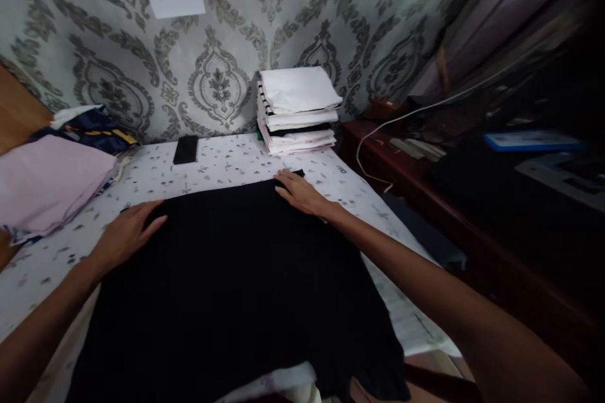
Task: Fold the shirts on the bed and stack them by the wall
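A black cloth (241, 277) lies spread over the white patterned table cover (227, 154), its near edge reaching the bottom of the view. My left hand (125, 233) rests on the cloth's far left corner, fingers stretched out and thumb apart. Near the far right corner, my right hand (300, 192) lies on the cloth with its fingers extended. Both hands press on the fabric from above without gripping it. Part of a whitish cloth (278, 381) shows at the near edge.
A stack of folded clothes (300, 107) stands by the patterned wall. Left of it lies a black phone (186, 150). A pink cloth (57, 179) tops a pile at the left. A white cable (401, 116) crosses the dark red furniture (425, 182) at the right.
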Demonstrator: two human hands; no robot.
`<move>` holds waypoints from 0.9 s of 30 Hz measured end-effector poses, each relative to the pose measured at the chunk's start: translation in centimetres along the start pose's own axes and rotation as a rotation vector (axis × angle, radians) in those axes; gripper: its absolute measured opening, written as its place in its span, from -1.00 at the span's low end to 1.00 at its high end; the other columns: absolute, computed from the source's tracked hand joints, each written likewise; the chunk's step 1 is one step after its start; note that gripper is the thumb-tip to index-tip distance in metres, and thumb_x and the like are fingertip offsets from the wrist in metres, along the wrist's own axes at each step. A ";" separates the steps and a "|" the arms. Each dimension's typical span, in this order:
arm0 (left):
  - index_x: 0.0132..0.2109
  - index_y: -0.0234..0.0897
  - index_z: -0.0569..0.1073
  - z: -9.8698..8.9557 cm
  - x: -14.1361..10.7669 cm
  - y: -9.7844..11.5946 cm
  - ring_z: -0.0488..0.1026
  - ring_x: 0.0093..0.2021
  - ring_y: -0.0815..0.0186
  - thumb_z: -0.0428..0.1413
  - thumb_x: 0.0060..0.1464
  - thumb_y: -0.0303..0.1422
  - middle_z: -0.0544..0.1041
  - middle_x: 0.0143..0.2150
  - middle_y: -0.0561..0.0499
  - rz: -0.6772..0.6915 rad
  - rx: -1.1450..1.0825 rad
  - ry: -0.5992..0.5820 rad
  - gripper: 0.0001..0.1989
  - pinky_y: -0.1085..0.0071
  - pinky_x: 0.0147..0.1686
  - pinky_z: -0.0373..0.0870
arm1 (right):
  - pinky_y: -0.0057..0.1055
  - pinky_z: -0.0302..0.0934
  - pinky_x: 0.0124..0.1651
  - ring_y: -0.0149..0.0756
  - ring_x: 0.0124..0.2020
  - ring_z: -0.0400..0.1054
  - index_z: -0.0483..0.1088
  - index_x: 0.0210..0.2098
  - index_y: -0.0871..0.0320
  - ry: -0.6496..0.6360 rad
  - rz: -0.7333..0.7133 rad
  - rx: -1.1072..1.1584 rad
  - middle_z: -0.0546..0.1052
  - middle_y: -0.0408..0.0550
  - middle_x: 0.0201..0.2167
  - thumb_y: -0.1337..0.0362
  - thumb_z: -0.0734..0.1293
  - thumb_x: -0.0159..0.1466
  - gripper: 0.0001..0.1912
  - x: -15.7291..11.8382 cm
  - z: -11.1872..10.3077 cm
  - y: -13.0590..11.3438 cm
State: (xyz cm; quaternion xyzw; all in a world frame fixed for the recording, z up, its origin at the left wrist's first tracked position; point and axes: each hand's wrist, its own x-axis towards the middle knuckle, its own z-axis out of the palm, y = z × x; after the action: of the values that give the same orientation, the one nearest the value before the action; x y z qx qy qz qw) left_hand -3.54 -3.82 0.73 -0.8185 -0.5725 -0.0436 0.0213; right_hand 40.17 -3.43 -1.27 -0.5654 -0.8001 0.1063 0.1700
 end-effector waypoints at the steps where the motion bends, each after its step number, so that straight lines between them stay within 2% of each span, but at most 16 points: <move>1: 0.31 -0.35 0.29 0.6 0.2 0.1 0.37 0.25 -0.01 -0.23 0.25 0.03 0.42 0.28 -0.25 0.005 -0.034 -0.024 -0.29 0.07 0.22 0.27 | -0.03 0.00 0.39 -0.02 0.40 0.07 0.27 0.29 0.19 -0.019 0.003 -0.037 0.28 0.14 0.35 0.10 0.14 0.43 -0.48 0.7 0.7 0.7; 5: 0.42 -0.32 0.11 2.6 0.3 -1.2 0.04 0.45 0.01 -0.26 0.26 0.02 0.14 0.46 -0.22 0.009 -0.028 -0.101 -0.27 -0.08 0.35 0.02 | 0.03 -0.12 0.43 -0.02 0.45 -0.09 0.17 0.35 0.09 -0.056 0.038 -0.114 0.15 0.05 0.42 -0.04 0.09 0.44 -0.40 2.4 2.5 3.3; 9: 0.45 -0.37 0.03 3.0 0.0 -2.6 -0.06 0.48 0.02 -0.28 0.29 -0.01 0.03 0.49 -0.22 -0.013 0.012 -0.133 -0.26 -0.07 0.38 -0.07 | 0.02 -0.11 0.43 -0.02 0.46 -0.10 0.13 0.38 0.16 -0.070 0.026 -0.120 0.13 0.11 0.43 -0.07 0.06 0.44 -0.35 2.4 2.1 3.9; 12: 0.45 -0.41 0.02 2.7 -0.3 -2.1 -0.06 0.48 -0.01 -0.29 0.30 -0.02 0.03 0.48 -0.25 -0.023 0.026 -0.122 -0.26 -0.09 0.37 -0.06 | 0.02 -0.10 0.43 -0.03 0.46 -0.11 0.13 0.37 0.19 0.009 0.016 -0.127 0.11 0.14 0.43 0.01 0.08 0.45 -0.39 0.9 1.5 2.2; 14: 0.45 -0.39 0.01 2.5 -0.5 -1.2 -0.07 0.48 -0.02 -0.29 0.31 -0.02 0.04 0.48 -0.24 -0.023 0.036 -0.085 -0.27 -0.11 0.37 -0.07 | 0.04 -0.14 0.44 -0.04 0.47 -0.15 0.14 0.37 0.17 0.048 -0.051 -0.142 0.07 0.13 0.45 0.03 0.08 0.46 -0.42 -0.7 1.4 0.5; 18: 0.46 -0.22 0.01 2.4 -0.9 0.5 -0.11 0.49 0.03 -0.28 0.32 0.01 0.00 0.50 -0.14 0.007 0.021 -0.113 -0.31 -0.11 0.37 -0.07 | 0.09 -0.17 0.43 -0.07 0.47 -0.16 0.13 0.38 0.02 -0.087 -0.218 -0.144 0.05 0.03 0.46 0.02 0.07 0.46 -0.45 -3.7 1.9 -2.1; 20: 0.46 -0.19 0.01 2.3 -1.2 0.8 -0.14 0.50 0.05 -0.28 0.32 0.01 -0.03 0.51 -0.12 0.003 0.013 -0.149 -0.31 -0.11 0.37 -0.08 | 0.11 -0.13 0.41 -0.06 0.47 -0.14 0.12 0.39 0.01 -0.130 -0.216 -0.137 0.06 0.04 0.45 0.03 0.07 0.46 -0.45 -4.6 2.2 -2.2; 22: 0.46 -0.22 -0.01 2.2 -1.6 0.6 -0.16 0.50 0.06 -0.27 0.32 0.01 -0.05 0.51 -0.14 -0.018 0.014 -0.160 -0.31 -0.13 0.37 -0.11 | 0.14 -0.10 0.40 -0.03 0.46 -0.13 0.12 0.39 0.00 -0.114 -0.189 -0.129 0.07 0.06 0.45 0.04 0.08 0.46 -0.45 -5.2 2.4 -1.8; 27: 0.44 -0.33 0.03 2.6 -3.6 -2.0 -0.15 0.50 0.00 -0.25 0.31 -0.01 -0.01 0.50 -0.24 -0.147 0.021 -0.098 -0.29 -0.16 0.35 -0.05 | 0.14 -0.05 0.38 0.00 0.45 -0.08 0.20 0.36 0.01 -0.023 -0.141 -0.136 0.15 0.07 0.42 0.03 0.06 0.45 -0.46 -8.0 2.4 -0.7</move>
State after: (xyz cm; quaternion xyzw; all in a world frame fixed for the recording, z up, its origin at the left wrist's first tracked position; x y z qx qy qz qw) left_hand -6.52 -6.27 -2.27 -0.7751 -0.6318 0.0008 -0.0014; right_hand 41.06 -11.12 -4.41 -0.5166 -0.8452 0.0459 0.1291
